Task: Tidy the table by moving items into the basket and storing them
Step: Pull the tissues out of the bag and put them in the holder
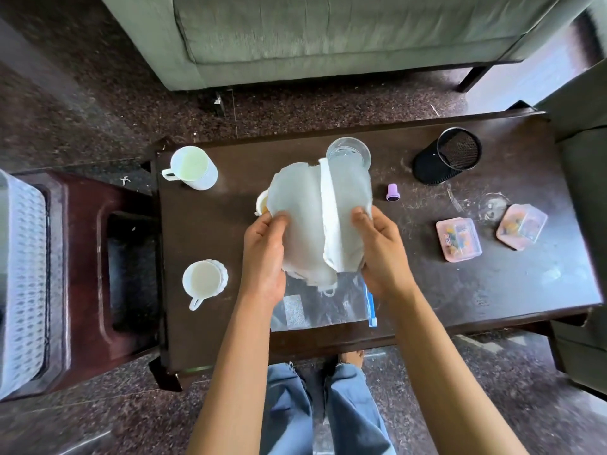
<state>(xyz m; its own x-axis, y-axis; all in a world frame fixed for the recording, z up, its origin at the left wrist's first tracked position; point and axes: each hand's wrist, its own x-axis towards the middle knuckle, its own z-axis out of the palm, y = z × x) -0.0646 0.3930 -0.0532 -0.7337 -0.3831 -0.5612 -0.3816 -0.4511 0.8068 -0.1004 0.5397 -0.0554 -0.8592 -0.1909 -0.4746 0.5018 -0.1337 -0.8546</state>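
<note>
Plastic zip bag [315, 307] lies flat on the dark bench [427, 290] at 6 o'clock, nearest the person, blue seal on its right side. Directly above it, both hands hold a white cloth [308, 208] lifted off the bench top. On the left hand [262, 254] the fingers are curled and pinch the cloth's left edge. On the right hand [381, 254] thumb and fingers are closed on the right edge. This two-sided hold spreads the limp fabric, probably for folding or bagging before storage.

- 8 o'clock: scalloped cup [205, 280].
- 9 o'clock, off the bench: white basket [23, 274] on a dark red stool [88, 257], well apart from the cloth.
- 3 o'clock: near pink box [459, 239], with the far pink box [521, 226] beside it.
- 2 o'clock: purple cap [392, 192].
- 10 o'clock: pale green mug [192, 167].
- 12 o'clock: clear tumbler [348, 152], just behind the cloth.
- 1 o'clock: black mesh pot [446, 156].

A pale round item at the cloth's left edge is mostly hidden, so I cannot identify it.
</note>
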